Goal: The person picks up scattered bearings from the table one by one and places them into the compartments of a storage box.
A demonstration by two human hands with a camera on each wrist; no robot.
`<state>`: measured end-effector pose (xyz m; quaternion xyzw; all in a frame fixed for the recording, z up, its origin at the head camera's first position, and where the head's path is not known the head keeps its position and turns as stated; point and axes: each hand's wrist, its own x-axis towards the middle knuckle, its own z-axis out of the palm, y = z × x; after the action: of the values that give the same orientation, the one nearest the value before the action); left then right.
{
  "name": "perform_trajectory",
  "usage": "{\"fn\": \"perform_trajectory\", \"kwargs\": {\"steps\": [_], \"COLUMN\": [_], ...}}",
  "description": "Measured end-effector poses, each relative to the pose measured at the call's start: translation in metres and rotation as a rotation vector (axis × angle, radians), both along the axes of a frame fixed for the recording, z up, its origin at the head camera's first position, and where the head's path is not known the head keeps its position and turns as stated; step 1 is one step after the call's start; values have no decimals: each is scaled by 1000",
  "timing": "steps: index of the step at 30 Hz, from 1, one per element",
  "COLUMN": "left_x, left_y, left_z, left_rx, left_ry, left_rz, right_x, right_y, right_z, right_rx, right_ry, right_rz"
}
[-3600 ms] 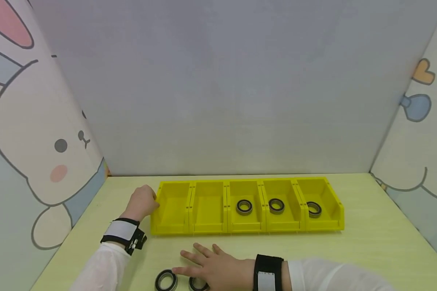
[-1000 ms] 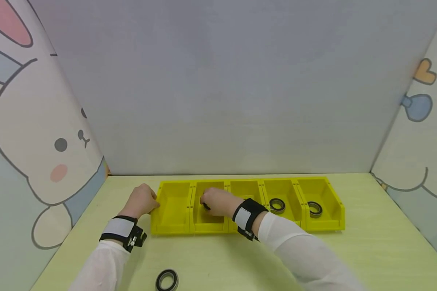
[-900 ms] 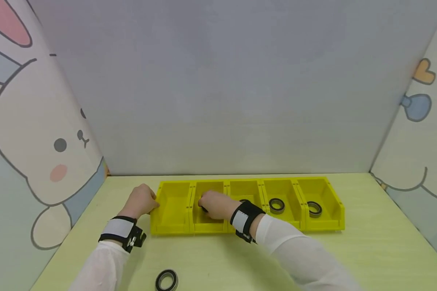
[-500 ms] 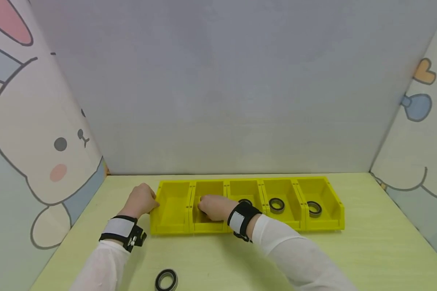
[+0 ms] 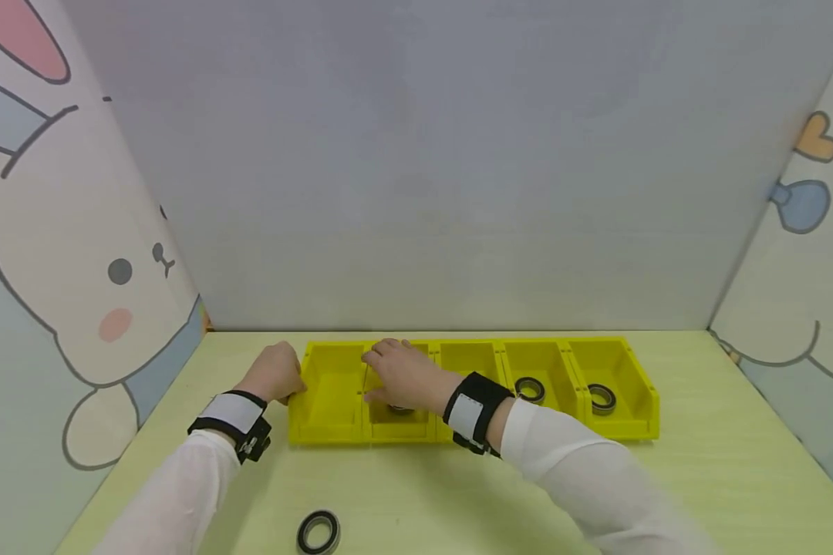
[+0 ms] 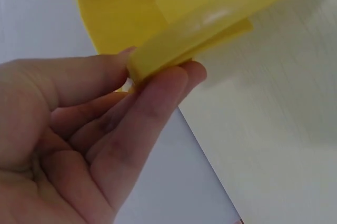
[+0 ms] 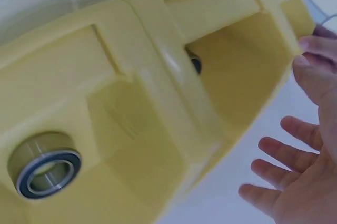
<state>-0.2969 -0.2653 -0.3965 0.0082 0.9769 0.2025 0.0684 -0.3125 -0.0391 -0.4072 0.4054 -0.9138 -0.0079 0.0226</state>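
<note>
A row of five joined yellow bins [image 5: 333, 432] is shown along the far edge of the table [image 5: 701, 478]. The left hand [image 5: 274, 372] is set against the row's left end; in the left wrist view the end rim [image 6: 184, 39] is pinched between thumb and curled fingers [image 6: 152, 103]. The right hand [image 5: 403, 375] is held over the second bin from the left, fingers [image 7: 274, 147] spread and holding nothing. A bearing [image 5: 400, 408] is partly seen on that bin's floor beneath the palm; in the right wrist view, two bearings are seen in adjoining bins, the nearer [image 7: 47, 170] lying flat. Two more bearings [image 5: 530, 389] [image 5: 601, 398] are lodged in the two rightmost bins, one each, and a loose bearing [image 5: 318, 532] is left near the table's front edge. The bearing is judged stiff, metallic, dense for its bulk and smooth enough to slip; a pinch across the outer ring is judged the soundest hold
</note>
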Motion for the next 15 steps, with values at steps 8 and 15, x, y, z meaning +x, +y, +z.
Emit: {"fn": "perform_trajectory", "kwargs": {"steps": [8, 15], "left_x": [-3, -4], "left_y": [-2, -5], "left_z": [-2, -2], "left_rx": [-19, 37], "left_ry": [4, -20], "left_rz": [-57, -66], "right_x": [53, 95], "right_y": [-10, -32], "right_z": [9, -13], "right_rx": [106, 178], "right_ry": [108, -88], "right_rz": [265, 464]}}
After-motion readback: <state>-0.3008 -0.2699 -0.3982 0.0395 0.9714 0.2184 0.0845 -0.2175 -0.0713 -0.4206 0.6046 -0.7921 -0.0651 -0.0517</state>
